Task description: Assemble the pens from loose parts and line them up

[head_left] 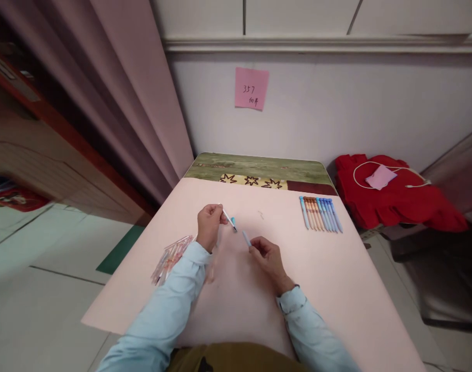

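Assembled pens (321, 213) are laid in a row at the far right of the pink table (336, 289), a loose pile (171, 258) is left unassembled near the left sleeve, and a white pen piece (229, 220) is pinched in the closed left hand (208, 225), a blue piece (246, 238) between the closed fingertips of the right hand (267, 257).

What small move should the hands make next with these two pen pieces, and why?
Probably ease the right hand forward so its blue piece meets the tip of the pen pinched in the left hand, lining them up. The two ends face each other across a small gap, both held above the table.
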`<state>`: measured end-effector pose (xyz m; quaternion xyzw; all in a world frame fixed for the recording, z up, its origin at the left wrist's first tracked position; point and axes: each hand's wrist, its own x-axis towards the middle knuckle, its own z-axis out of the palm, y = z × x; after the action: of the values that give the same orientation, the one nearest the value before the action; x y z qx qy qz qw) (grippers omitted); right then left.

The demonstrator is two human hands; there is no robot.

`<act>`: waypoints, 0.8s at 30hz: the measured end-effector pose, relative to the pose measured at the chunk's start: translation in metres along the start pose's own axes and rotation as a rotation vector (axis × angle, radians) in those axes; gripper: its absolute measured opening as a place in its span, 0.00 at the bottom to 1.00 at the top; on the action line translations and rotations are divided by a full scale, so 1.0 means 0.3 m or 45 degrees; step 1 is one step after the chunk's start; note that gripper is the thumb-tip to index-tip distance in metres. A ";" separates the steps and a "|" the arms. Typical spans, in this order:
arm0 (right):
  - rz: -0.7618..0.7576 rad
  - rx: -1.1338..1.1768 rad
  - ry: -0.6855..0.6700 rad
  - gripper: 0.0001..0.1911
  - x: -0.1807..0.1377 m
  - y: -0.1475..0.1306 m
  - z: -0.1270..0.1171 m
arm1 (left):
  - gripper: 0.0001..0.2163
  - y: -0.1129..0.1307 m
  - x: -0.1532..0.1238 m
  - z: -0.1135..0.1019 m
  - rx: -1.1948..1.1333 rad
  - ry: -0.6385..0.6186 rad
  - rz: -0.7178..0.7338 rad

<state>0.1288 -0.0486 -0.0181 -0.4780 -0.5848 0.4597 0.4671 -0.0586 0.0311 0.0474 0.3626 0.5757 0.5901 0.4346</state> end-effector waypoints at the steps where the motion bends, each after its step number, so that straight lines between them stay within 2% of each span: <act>1: -0.008 -0.002 -0.006 0.09 0.000 -0.002 -0.001 | 0.11 0.001 -0.011 0.016 -0.015 -0.001 0.013; 5: -0.020 0.001 -0.005 0.08 -0.002 -0.012 -0.005 | 0.10 0.010 -0.018 0.045 -0.018 -0.007 0.065; 18: -0.033 0.023 -0.005 0.08 -0.002 -0.011 -0.008 | 0.10 0.019 -0.032 0.072 -0.009 -0.062 0.094; 24: -0.039 0.020 0.002 0.08 -0.001 -0.020 -0.010 | 0.10 0.034 -0.019 0.065 0.021 -0.009 0.098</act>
<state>0.1312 -0.0495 -0.0119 -0.4658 -0.5880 0.4566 0.4784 -0.0395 0.0333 0.0594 0.3902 0.5646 0.6004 0.4104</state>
